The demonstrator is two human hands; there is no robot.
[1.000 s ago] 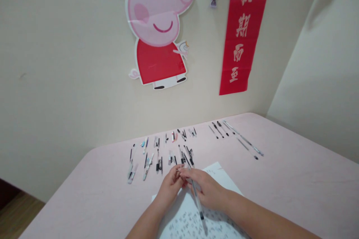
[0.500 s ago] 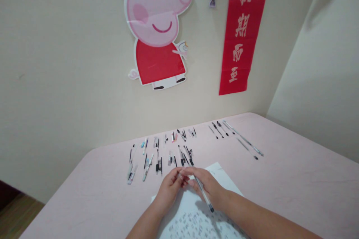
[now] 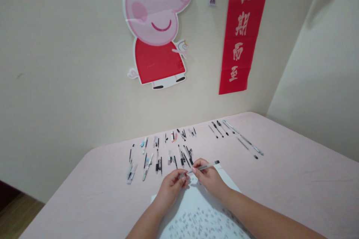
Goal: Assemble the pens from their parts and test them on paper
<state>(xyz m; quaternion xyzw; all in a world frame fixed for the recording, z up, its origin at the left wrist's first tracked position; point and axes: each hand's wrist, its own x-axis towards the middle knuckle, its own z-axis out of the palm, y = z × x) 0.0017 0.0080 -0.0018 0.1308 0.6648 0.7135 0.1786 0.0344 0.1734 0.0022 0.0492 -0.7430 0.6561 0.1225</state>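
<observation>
Slim clear pen (image 3: 206, 166) swung its black end up, over marked white paper (image 3: 193, 199) on the pale-pink table (image 3: 294, 183), cream wall (image 3: 70, 63) behind. Right hand (image 3: 209, 179) pinches it; left hand (image 3: 169, 186) curled by its tip, can't tell around what.

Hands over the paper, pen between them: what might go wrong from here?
The pen sits in the right hand's fingertips, so it might slip onto the paper.
The pen parts lie close beyond the left hand; a reach forward could scatter them.
</observation>
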